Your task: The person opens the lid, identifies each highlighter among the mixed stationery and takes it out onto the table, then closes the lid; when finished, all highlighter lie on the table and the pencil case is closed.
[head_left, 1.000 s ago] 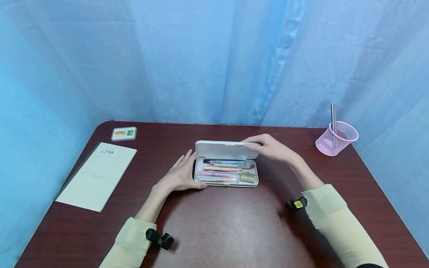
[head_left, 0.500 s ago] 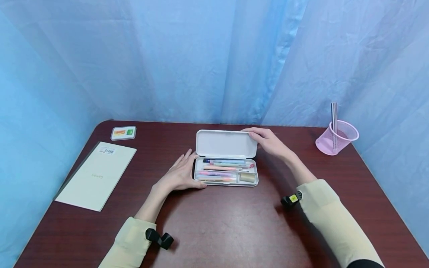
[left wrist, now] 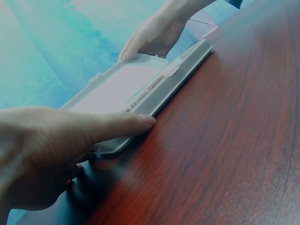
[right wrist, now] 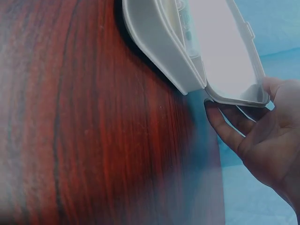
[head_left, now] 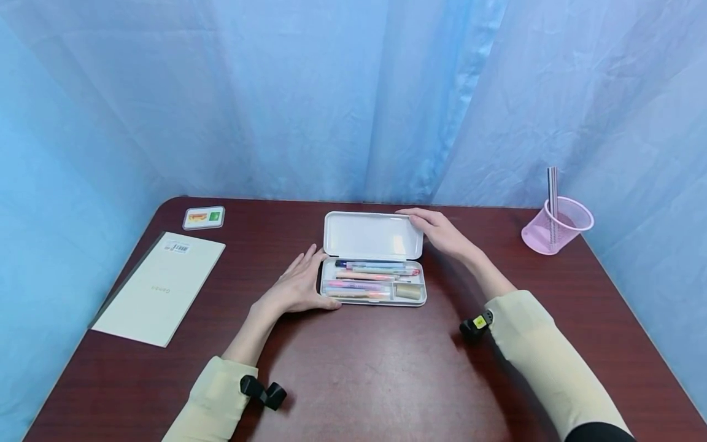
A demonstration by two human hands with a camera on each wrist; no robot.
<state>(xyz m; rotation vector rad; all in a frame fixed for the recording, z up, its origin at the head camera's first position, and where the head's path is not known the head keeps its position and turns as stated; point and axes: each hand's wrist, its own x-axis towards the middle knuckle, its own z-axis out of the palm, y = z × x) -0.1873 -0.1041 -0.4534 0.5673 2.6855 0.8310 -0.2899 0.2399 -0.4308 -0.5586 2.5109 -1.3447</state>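
A white pencil case (head_left: 381, 302) lies with its lid (head_left: 372, 236) swung back. Inside it are several pens (head_left: 364, 276) and a small olive-coloured block (head_left: 407, 291) in the right front compartment. My left hand (head_left: 298, 287) holds the case's left end, its thumb at the front corner in the left wrist view. At the lid's right far corner is my right hand (head_left: 444, 235). In the right wrist view, that hand's thumb sits at the lid's rim and its fingers (right wrist: 227, 131) are behind the lid, pinching it.
A cream notebook (head_left: 160, 291) lies at the left of the brown table (head_left: 353, 374), below a small card-like item (head_left: 204, 218). A pink mesh pen cup (head_left: 536, 239) with grey striped sticks (head_left: 552, 190) stands at the far right. Blue curtains (head_left: 331, 98) hang behind.
The lid has swung further back, from half raised to wide apart from the case. My right hand has moved back slightly with it, while my left hand has stayed in place.
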